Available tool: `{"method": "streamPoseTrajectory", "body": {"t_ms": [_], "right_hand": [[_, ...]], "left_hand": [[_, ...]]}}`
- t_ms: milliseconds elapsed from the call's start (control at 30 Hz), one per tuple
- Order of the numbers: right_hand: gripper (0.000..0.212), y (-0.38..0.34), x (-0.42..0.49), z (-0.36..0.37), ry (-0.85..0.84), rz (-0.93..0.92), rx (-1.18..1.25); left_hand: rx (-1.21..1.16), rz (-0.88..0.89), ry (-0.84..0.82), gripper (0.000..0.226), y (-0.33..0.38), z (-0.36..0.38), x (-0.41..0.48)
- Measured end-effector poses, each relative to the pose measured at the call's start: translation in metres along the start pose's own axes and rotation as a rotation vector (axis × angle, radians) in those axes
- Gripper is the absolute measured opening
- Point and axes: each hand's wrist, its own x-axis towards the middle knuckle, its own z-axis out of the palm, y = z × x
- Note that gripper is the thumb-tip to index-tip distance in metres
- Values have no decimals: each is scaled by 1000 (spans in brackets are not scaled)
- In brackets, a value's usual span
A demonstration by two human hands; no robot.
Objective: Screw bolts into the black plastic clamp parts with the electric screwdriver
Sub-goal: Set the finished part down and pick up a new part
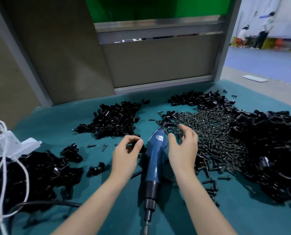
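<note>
A black plastic clamp part (pixel 134 144) is pinched between the thumb and fingertips of the left hand (pixel 126 154), so that grip is clamped on it. The part's shape is hard to make out, perhaps because of the hand's shadow. It is held just left of the electric screwdriver (pixel 152 165), which is laid flat on the teal tabletop (pixel 56 119) between the two forearms. The blue body runs from near to far, the black chuck and bit are pointed toward the near edge, and a dark cable leaves the far end.

The right hand (pixel 183 150) is held just right of the screwdriver's far end. Its grip is apart, the fingers loosely curved and holding nothing, over the left fringe of a wide heap of bolts (pixel 214 133).

Further clamp parts are heaped in a far-centre pile (pixel 114 121), a near-left pile (pixel 36 175) and a large right pile (pixel 273 150). A few loose bolts and parts are scattered between them. A white cord (pixel 3 167) and a white plastic piece (pixel 14 143) are seen at the left edge. A grey partition (pixel 158 61) is stood along the far side.
</note>
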Motion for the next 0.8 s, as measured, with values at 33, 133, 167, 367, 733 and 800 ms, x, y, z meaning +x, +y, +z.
{"method": "streamPoseTrajectory", "body": {"t_ms": [33, 133, 167, 367, 733, 800], "right_hand": [[36, -2, 8, -4, 10, -16, -21], [31, -4, 46, -14, 19, -50, -169], [28, -4, 62, -16, 7, -64, -225], [28, 7, 157, 9, -184, -154, -683], [36, 36, 198, 48, -293, -128, -906], [37, 35, 195, 45, -258, -88, -770]], "left_hand": [[-45, -11, 3, 12, -2, 4, -4], [-130, -16, 28, 12, -7, 4, -3], [-166, -35, 27, 15, -7, 2, -2], [-394, -239, -21, 53, -10, -3, 0], [-389, -210, -36, 37, -16, -3, 3], [-383, -215, -46, 35, -14, -4, 2]]}}
